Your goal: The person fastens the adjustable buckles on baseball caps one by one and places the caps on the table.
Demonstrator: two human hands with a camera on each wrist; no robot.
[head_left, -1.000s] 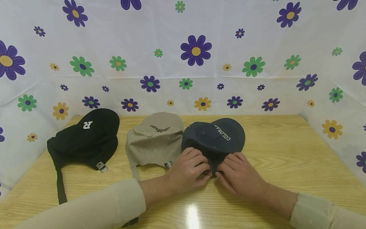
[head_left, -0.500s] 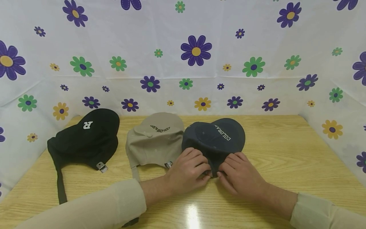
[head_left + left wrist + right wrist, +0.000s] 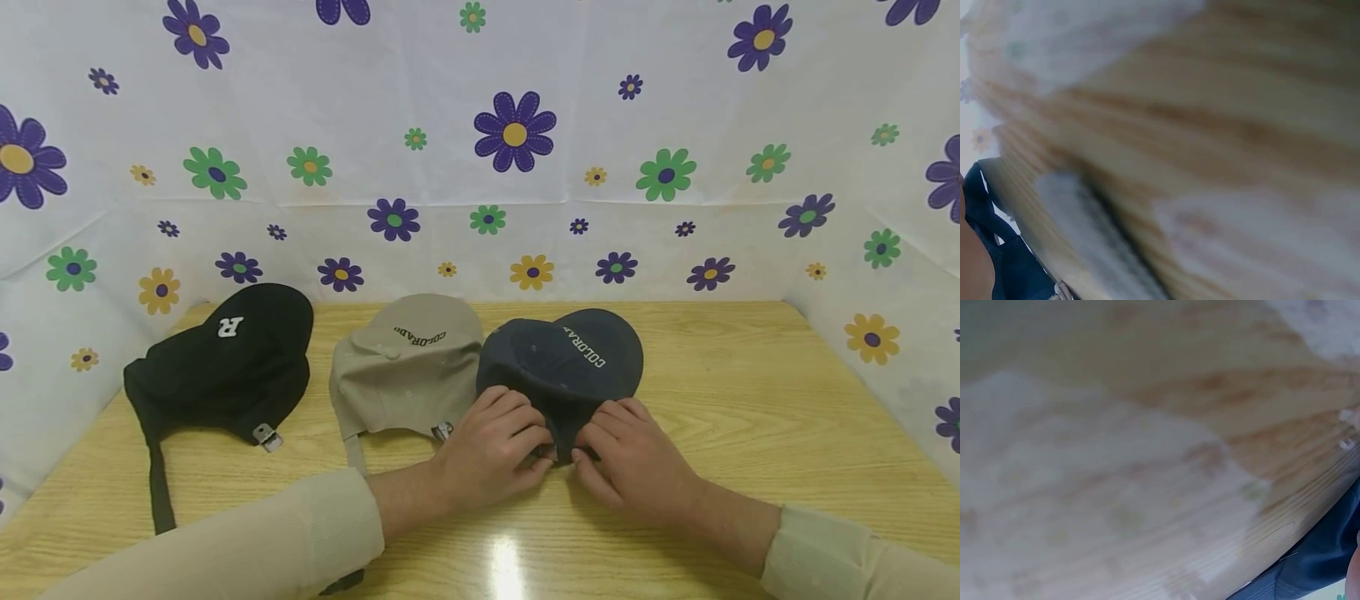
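In the head view a navy baseball cap [image 3: 525, 350], with light COLORADO lettering, lies on the wooden table, its brim pointing away to the right. My left hand [image 3: 491, 450] pinches the near left part of its back edge with curled fingers and thumb. Opposite it, my right hand [image 3: 633, 458] grips the near right part the same way. The fingertips hide the strap ends; a small bit of metal shows by the left thumb. Dark blue cap fabric [image 3: 1019, 269] fills the lower left corner of the left wrist view, and cap fabric [image 3: 1316, 550] the lower right of the right wrist view.
Left of the navy cap lies a beige cap [image 3: 408, 379] with dark lettering, close against it. A black cap [image 3: 232, 367] with a white R is farther left, its strap hanging toward the near edge. White flower-printed cloth [image 3: 420, 167] walls the back and sides.
My right hand has shifted slightly to the right along the navy cap's near edge. The left hand and all the caps look unmoved.
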